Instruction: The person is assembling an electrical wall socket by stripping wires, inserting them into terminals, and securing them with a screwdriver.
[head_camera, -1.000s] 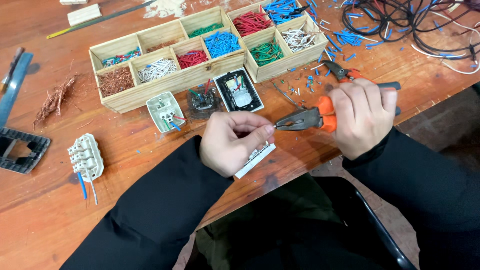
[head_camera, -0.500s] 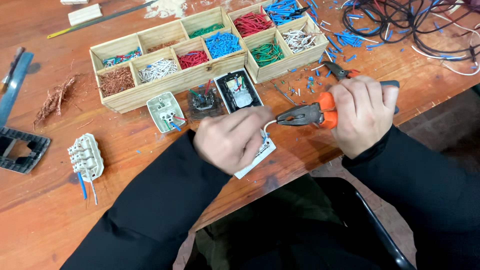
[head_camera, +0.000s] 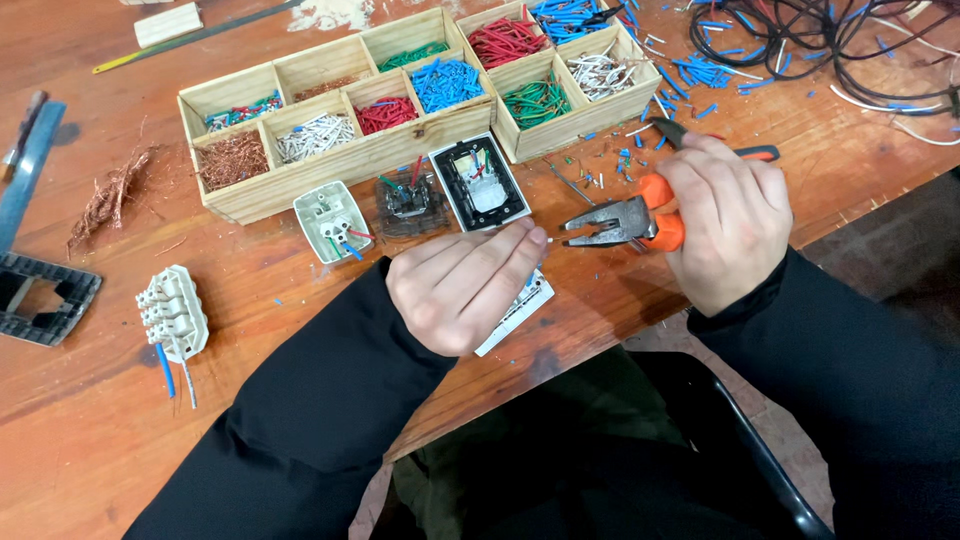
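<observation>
The right hand grips orange-handled pliers, their tip pointing at the left hand's fingertips, which cover a white plate on the wooden worktop. Behind them lie three opened switch units and a partitioned wooden tray of sorted wire offcuts.

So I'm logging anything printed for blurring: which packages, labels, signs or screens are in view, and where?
No packages, signs or screens.
One possible label: a white rectangular plate with small dark markings, held under the left hand at the table edge, left of the orange-handled pliers in the right hand.
</observation>
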